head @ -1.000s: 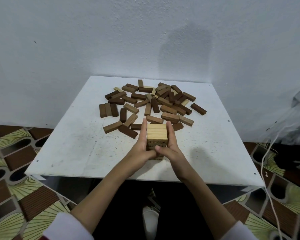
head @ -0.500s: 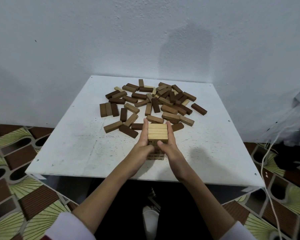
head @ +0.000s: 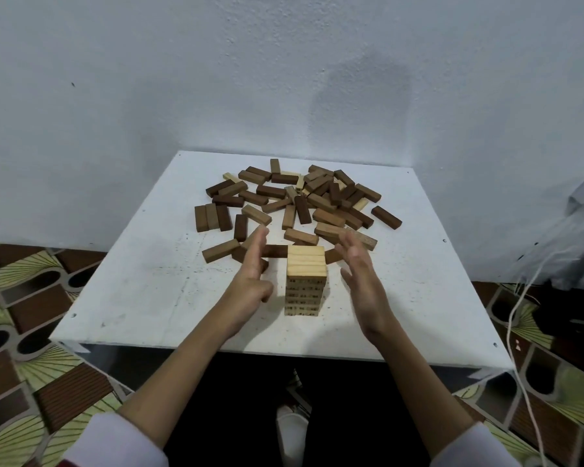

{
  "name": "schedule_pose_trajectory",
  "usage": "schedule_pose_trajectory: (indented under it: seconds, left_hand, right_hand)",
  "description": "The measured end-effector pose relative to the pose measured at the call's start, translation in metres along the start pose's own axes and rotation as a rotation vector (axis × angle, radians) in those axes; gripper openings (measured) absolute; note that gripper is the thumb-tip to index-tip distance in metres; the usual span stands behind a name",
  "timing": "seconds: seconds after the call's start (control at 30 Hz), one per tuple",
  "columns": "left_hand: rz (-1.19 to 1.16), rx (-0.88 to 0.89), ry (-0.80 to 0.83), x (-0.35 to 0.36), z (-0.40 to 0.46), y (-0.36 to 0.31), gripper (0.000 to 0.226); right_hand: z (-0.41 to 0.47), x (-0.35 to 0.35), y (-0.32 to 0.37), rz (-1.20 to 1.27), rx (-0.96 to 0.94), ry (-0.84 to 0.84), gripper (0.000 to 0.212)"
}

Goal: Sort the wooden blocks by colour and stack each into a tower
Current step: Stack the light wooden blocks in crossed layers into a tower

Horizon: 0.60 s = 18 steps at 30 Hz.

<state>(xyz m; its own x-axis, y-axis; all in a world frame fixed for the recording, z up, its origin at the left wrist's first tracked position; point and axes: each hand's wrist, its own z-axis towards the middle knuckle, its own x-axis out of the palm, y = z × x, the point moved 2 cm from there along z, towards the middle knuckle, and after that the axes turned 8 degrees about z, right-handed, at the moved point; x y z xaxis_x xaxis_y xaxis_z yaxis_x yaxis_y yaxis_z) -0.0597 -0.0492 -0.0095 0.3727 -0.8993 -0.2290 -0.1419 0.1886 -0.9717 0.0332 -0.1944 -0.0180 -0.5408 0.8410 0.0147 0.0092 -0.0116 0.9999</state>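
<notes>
Both hands, left (head: 250,281) and right (head: 361,281), hovered flat-fingered and empty beside the pale tower (head: 306,281), seemingly guarding against toppling.

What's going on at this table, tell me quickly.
A person is sorting wooden blocks by colour. A light-wood tower stands near the front of the white table. The left hand and right hand hover open on either side of it, not touching. A loose pile of mostly brown blocks lies behind, unsorted.
</notes>
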Motion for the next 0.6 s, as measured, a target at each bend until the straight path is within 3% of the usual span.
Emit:
schedule_pose_trajectory:
  seconds: [0.17,0.23,0.37,0.5,0.6]
  left_hand:
    - [-0.002,0.074,-0.171,-0.029,0.024,-0.008,0.065]
    - [0.07,0.092,-0.223,-0.039,0.041,-0.008,0.048]
    - [0.306,0.079,-0.243,-0.05,0.093,-0.007,0.036]
    - [0.504,0.05,-0.137,-0.051,0.139,0.001,0.019]
    - [0.789,0.096,-0.026,-0.053,0.178,0.012,0.024]
  right_hand:
    - [0.026,-0.024,0.008,-0.075,-0.081,-0.164,0.026]
    - [0.042,-0.032,0.012,-0.161,-0.139,-0.195,0.021]
    - [0.097,-0.038,0.015,-0.32,-0.101,-0.238,0.019]
    - [0.145,-0.023,0.019,-0.499,-0.113,-0.076,0.019]
    - [0.188,-0.003,0.019,-0.739,-0.227,0.094,0.022]
